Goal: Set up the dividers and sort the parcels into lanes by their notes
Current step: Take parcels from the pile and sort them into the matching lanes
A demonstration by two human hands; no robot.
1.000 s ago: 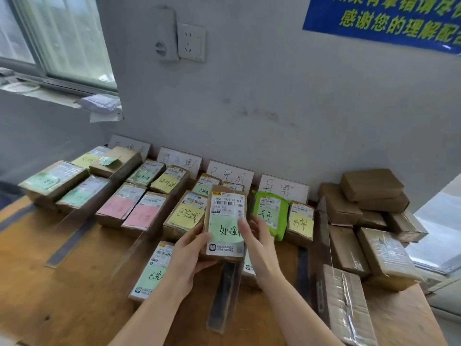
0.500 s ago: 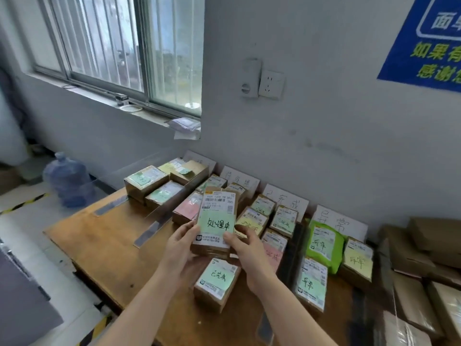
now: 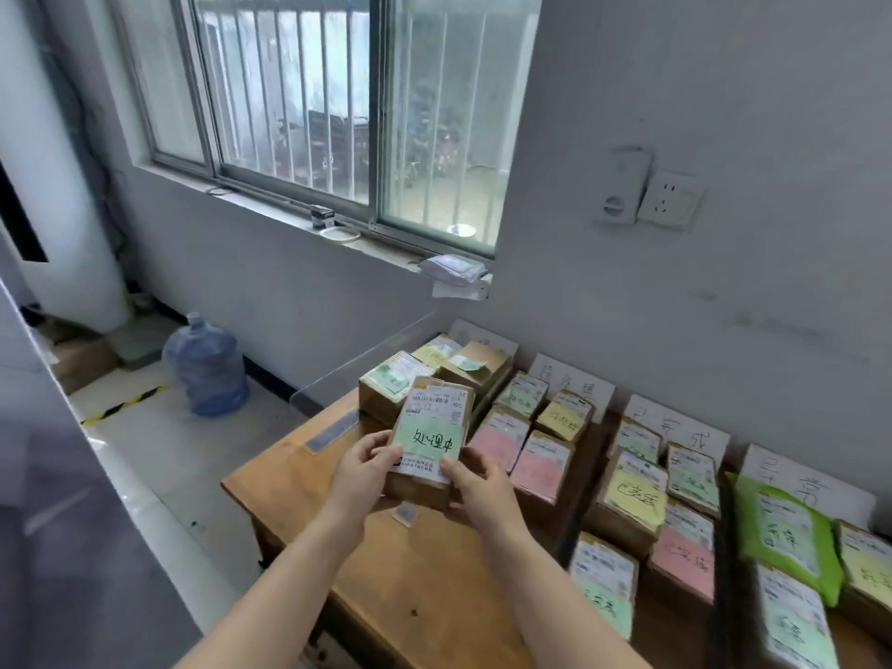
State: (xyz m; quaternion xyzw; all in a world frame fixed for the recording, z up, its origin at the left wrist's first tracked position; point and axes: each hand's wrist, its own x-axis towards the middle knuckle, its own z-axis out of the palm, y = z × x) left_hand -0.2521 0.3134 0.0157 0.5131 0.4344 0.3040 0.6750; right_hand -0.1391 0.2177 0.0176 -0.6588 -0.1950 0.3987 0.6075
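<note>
I hold a small brown parcel [image 3: 429, 439] with a white shipping label and a green handwritten note above the left part of the wooden table [image 3: 425, 586]. My left hand [image 3: 359, 473] grips its left lower edge, and my right hand [image 3: 475, 490] grips its right lower edge. Beyond it lie rows of parcels with green, yellow and pink notes, such as a pink-noted parcel [image 3: 538, 468] and a yellow-noted parcel [image 3: 632, 497]. A clear divider [image 3: 367, 354] stands at the table's far left. White lane cards [image 3: 675, 429] lean against the wall.
A green bag parcel [image 3: 782, 533] lies at the right. A blue water jug [image 3: 207, 364] stands on the floor left of the table, near a yellow-black floor stripe [image 3: 123, 403]. A window with bars is above; wall sockets [image 3: 671, 198] are at the right.
The view has swung left, and both hands have carried the green-noted parcel leftward from the middle lanes to above the table's left part. The grip is unchanged.
</note>
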